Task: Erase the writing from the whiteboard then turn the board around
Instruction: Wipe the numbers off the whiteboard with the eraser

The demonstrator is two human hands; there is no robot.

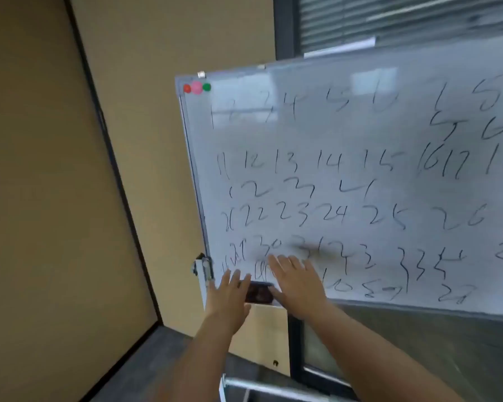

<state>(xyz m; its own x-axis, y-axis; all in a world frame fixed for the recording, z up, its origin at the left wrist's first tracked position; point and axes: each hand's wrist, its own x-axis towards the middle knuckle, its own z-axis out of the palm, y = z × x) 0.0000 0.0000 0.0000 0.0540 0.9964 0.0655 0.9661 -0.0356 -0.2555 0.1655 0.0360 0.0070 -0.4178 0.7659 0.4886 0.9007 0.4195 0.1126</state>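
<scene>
Head view: magnets [197,87] dot my numbered whiteboard [360,184]; left hand [230,297] and right hand [298,281], fingers spread, flank dark eraser [259,293].

My whiteboard [360,181] filled the right of the frame, tilted, covered in black handwritten numbers — three magnets [197,87], red, pink and green, stuck at its upper left corner. A dark eraser [259,293] sat at its lower left edge.
</scene>
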